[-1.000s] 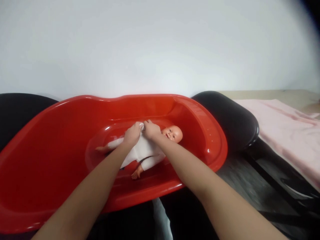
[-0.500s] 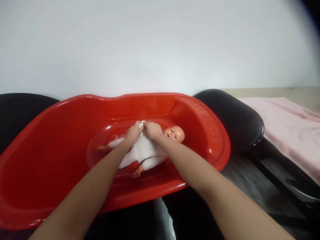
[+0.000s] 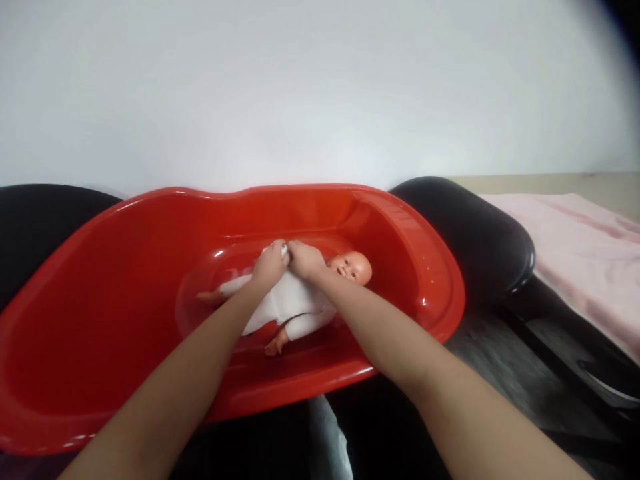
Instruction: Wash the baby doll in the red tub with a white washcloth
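Note:
A baby doll (image 3: 352, 267) lies on its back in a red baby bathtub (image 3: 85, 320), its head toward the right. White clothing (image 3: 295, 297) covers its body and limbs. Over the doll's far side, my left hand (image 3: 273, 263) is closed on a bunched piece of that clothing. Right beside it, my right hand (image 3: 304, 259) also has its fingers pinched on the clothing, at the chest near the head. My hands and wrists hide the exact hold and much of the doll's middle.
Behind the tub rises a white wall (image 3: 320, 87). A black seat (image 3: 465, 240) stands at the tub's right, with another black rounded shape (image 3: 45, 227) at the left. Pink cloth (image 3: 590, 247) covers a surface at far right.
My left hand has shifted slightly right and closer to the right one. Less of the bunched clothing shows between them. The doll lies almost as before.

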